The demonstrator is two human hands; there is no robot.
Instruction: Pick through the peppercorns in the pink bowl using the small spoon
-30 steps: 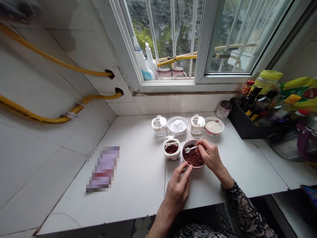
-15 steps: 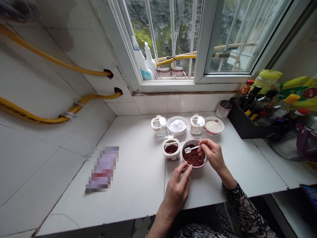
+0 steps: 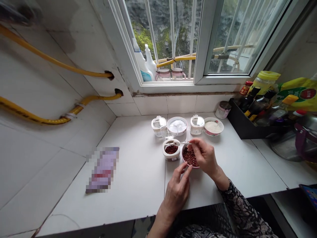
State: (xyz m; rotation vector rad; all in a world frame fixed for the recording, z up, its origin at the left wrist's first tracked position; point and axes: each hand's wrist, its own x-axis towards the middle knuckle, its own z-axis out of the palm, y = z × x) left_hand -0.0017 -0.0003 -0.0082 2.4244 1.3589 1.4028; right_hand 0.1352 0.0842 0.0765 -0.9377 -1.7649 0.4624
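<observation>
A white bowl (image 3: 182, 156) of small dark-red dried grains, which look like Sichuan peppercorns (image 3: 190, 159), stands on the counter. My left hand (image 3: 177, 190) holds the bowl's near rim with its fingertips. Above the bowl, my right hand (image 3: 204, 157) pinches the handle of a small white plastic spoon (image 3: 183, 143). The spoon's head is over the opening of a spice jar (image 3: 171, 157), just left of the bowl. Red grains lie inside this jar and its clear lid (image 3: 170, 131) is raised. Whether the spoon carries grains is too small to tell.
Behind stand two more lidded jars (image 3: 158, 127) (image 3: 197, 125), a bowl of white granules (image 3: 177, 125) and a bowl of off-white powder (image 3: 213, 127). A black box of bottles (image 3: 237, 122) and a metal pot (image 3: 284, 145) are at right. A blurred purple packet (image 3: 104, 170) lies left.
My right hand has moved left with the spoon, bringing its head from over the bowl to over the jar. My left hand stays at the bowl's rim.
</observation>
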